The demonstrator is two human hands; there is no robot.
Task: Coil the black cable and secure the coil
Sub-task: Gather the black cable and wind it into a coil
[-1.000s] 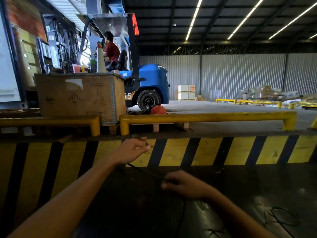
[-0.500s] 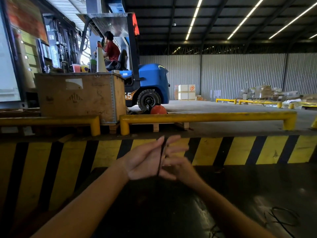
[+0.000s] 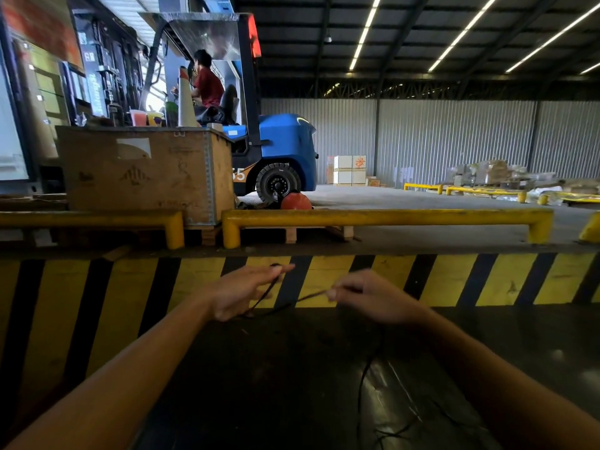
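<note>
A thin black cable [image 3: 311,297] stretches between my two hands in front of the striped wall. My left hand [image 3: 240,292] is held flat with fingers extended, and loops of the cable run around its palm from fingertips to heel. My right hand [image 3: 367,295] pinches the cable between thumb and forefinger, a short way to the right of the left hand. From the right hand the cable hangs down to the dark floor [image 3: 292,384] and trails off near the bottom edge.
A yellow-and-black striped ledge [image 3: 454,280] runs across in front of me, with yellow guard rails [image 3: 383,217] on top. Behind stand a wooden crate [image 3: 143,173] and a blue forklift [image 3: 282,151] with a seated person. Boxes and pallets lie at the far right.
My hands were pressed together half a second ago; the right hand has pulled away to the right, drawing a length of cable taut from the left hand's loops.
</note>
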